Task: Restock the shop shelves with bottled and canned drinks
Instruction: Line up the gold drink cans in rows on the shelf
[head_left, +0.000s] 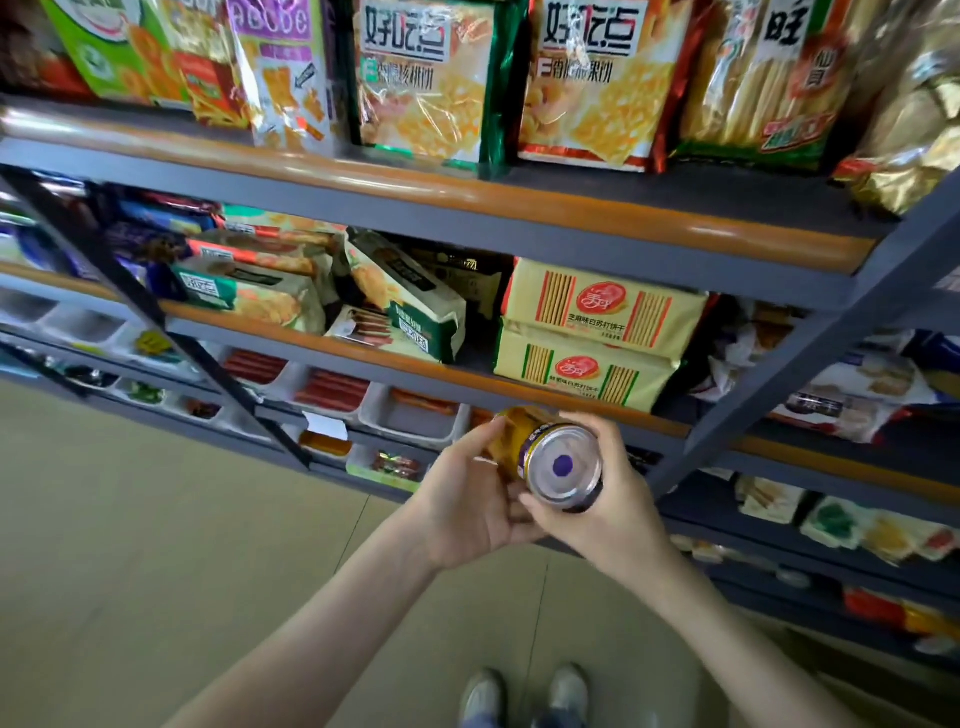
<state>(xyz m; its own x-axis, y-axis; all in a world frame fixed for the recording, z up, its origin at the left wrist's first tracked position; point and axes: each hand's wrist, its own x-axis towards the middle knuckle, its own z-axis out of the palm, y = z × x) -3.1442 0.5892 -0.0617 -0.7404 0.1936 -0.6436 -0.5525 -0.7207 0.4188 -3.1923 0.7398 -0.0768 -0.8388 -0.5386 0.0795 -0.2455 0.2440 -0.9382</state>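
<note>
A yellow and purple drink can (558, 462) lies on its side in front of the shelves, its silver end with a purple dot facing me. My left hand (467, 504) grips it from the left, thumb over the top. My right hand (613, 499) holds it from the right, fingers curled round its rim. The can is in the air, level with the lower shelf edge (519, 387).
Grey shelves with orange trim (467, 200) carry biscuit and cracker packs (597, 332) and snack bags (431, 78). Lower tiers hold white trays of sausages (332, 387) and sweets. A dark slanted upright (810, 364) crosses at the right. Beige floor tiles lie at the left; my shoes (524, 691) show below.
</note>
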